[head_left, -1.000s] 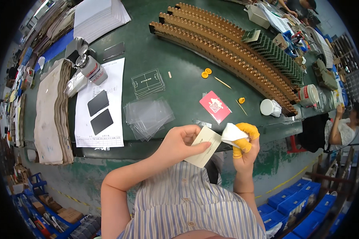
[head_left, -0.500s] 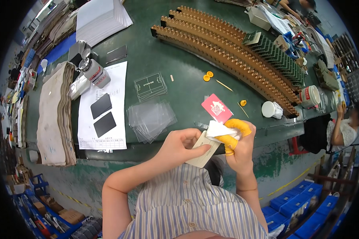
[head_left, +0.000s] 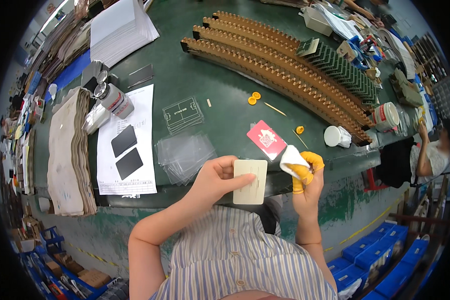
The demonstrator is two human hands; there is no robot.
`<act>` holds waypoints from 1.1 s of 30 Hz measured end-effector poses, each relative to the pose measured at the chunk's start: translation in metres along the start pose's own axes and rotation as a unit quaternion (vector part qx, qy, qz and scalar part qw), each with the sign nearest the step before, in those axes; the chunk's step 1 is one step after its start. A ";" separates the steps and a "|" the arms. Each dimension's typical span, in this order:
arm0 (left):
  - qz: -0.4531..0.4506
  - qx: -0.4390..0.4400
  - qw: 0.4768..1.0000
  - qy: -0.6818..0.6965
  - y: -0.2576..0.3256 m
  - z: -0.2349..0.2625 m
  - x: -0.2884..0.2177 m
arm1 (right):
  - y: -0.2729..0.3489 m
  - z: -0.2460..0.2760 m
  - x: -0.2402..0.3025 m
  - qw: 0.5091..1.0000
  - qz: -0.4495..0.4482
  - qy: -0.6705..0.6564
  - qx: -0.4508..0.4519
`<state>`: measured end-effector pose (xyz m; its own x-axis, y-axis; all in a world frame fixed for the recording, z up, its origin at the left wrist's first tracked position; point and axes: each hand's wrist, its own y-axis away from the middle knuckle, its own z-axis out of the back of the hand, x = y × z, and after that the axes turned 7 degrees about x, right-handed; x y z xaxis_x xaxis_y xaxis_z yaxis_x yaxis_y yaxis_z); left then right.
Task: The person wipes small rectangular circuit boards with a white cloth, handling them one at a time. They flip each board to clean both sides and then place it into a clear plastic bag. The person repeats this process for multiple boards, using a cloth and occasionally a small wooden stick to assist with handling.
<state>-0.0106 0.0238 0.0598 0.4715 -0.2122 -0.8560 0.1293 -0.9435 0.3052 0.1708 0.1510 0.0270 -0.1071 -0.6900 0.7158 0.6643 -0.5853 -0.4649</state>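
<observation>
My left hand (head_left: 212, 179) is closed on a cream-coloured card (head_left: 250, 196), with the thumb lying across its face. A few thin lines run along the card. Yellow finger cots (head_left: 303, 186) cover fingers of my right hand (head_left: 309, 198), which grips a bunched white cloth (head_left: 291, 158) to the right of the card. Cloth and card are apart. Just beyond the hands, a red card (head_left: 266, 139) with a white design lies on the table. Left of it are clear plastic sheets (head_left: 185, 156) in a loose pile and a stack of green cards with white lines (head_left: 183, 115).
Long slotted wooden racks (head_left: 265, 67) cross the far right, one part filled with green cards (head_left: 340, 67). Rolled yellow finger cots (head_left: 252, 100) and wooden sticks (head_left: 275, 109) lie nearby. Black cards (head_left: 129, 164) rest on a paper sheet (head_left: 142, 135) beside a metal-topped bottle (head_left: 118, 101).
The white cloth in my right hand has come off the card and moved right. My left hand has turned the card from slanted to upright and brought its lined face into view.
</observation>
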 end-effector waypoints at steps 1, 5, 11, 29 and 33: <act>-0.002 0.004 1.000 0.002 0.000 0.001 -0.001 | 0.000 -0.001 0.002 0.998 -0.031 -0.057 -0.002; 0.011 0.016 1.000 0.013 -0.005 0.004 0.000 | 0.003 -0.003 0.004 0.948 -0.137 -0.288 -0.010; 0.033 0.000 0.998 0.050 -0.007 0.006 -0.001 | 0.001 -0.003 -0.002 0.772 -0.187 -0.606 0.041; 0.014 -0.023 0.998 0.062 -0.004 0.007 0.003 | 0.020 -0.009 -0.013 0.886 -0.190 -0.417 -0.068; 0.016 -0.032 0.998 0.056 -0.004 0.006 0.005 | 0.018 -0.012 -0.006 0.953 -0.091 -0.281 -0.060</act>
<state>-0.0140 0.0249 0.0515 0.5696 -0.2085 -0.7951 0.1674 -0.9176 0.3605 0.1747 0.1396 0.0081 0.2233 -0.2550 0.9408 0.5792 -0.7416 -0.3385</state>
